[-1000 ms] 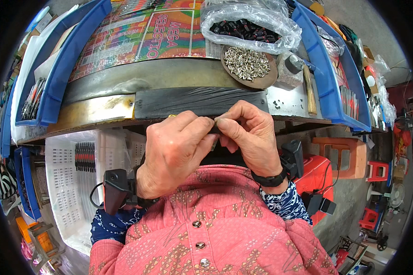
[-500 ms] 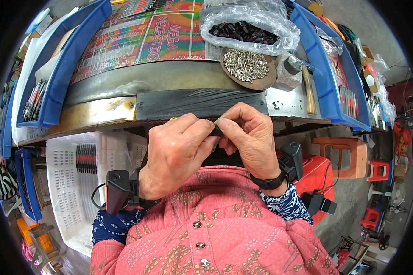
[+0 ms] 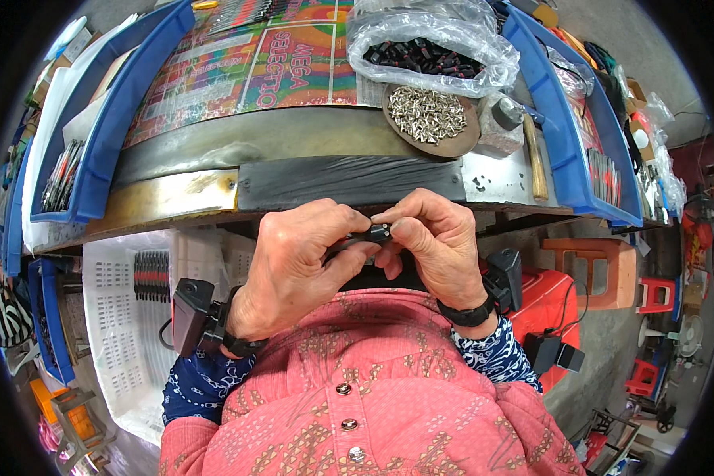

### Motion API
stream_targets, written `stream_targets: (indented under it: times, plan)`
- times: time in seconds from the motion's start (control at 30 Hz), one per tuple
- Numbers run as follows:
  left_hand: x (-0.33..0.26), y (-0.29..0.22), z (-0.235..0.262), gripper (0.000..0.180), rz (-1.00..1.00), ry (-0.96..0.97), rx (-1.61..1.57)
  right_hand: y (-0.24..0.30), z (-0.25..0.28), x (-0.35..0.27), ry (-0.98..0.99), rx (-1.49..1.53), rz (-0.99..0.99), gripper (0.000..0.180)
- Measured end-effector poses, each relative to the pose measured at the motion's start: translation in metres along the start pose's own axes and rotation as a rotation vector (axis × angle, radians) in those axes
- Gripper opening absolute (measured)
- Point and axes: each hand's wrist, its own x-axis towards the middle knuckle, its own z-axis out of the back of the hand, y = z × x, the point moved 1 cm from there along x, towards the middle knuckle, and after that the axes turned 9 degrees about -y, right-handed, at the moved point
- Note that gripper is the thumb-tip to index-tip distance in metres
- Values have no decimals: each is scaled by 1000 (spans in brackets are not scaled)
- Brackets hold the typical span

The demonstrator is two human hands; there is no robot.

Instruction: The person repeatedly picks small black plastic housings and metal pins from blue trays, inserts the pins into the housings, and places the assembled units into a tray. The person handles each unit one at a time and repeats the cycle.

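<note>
In front of my waist, just off the bench edge, both hands meet at a dark, narrow piece with a pale spot at its black end [image 3: 381, 232]. My left hand [image 3: 297, 250] pinches it between thumb and curled fingers, which cover most of its length. At the other end, my right hand [image 3: 440, 242] is closed in a pinch, with index finger and thumb against the black tip; whether a smaller part sits there is hidden. Beyond them on the bench lie a round dish [image 3: 460, 144] of small silvery metal pins [image 3: 427, 115] and a clear plastic bag [image 3: 484, 67] of black parts with red marks [image 3: 420, 57].
A hammer [image 3: 534, 159] lies by a metal block [image 3: 500, 135] at right. Blue trays [image 3: 95, 159] [image 3: 559, 151] flank the bench, holding slim black-and-red items. The dark bench edge [image 3: 349, 181] runs before my hands. A white basket [image 3: 119, 333] stands lower left; a red stool [image 3: 543, 305], lower right.
My left hand has turned and drawn slightly left and down, bringing the black piece's end with the pale spot into sight. The right fingers have shifted along with it.
</note>
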Motion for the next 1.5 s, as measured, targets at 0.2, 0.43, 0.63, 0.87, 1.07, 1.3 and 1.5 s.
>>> stream_targets:
  times: [0.2,0.43,0.63,0.87,1.07,1.3,1.5]
  plan:
    - [-4,-1,-4,19,4,-39,18,-1,0,-1,-18,-58,9,24]
    - [-4,0,-10,15,-95,-89,139,7,-5,0,-47,-139,-32,13]
    - [-4,1,-9,20,-161,-76,194,10,-10,-2,-123,-212,-53,10]
    - [12,-1,9,20,-168,-31,262,19,-13,3,-139,-315,14,23]
    - [52,27,52,20,-78,-90,421,33,4,15,-255,-497,245,26]
    - [128,87,115,21,-89,-192,668,34,21,29,-347,-599,359,9]
    - [171,142,136,21,-78,-168,799,24,25,33,-311,-673,455,10]
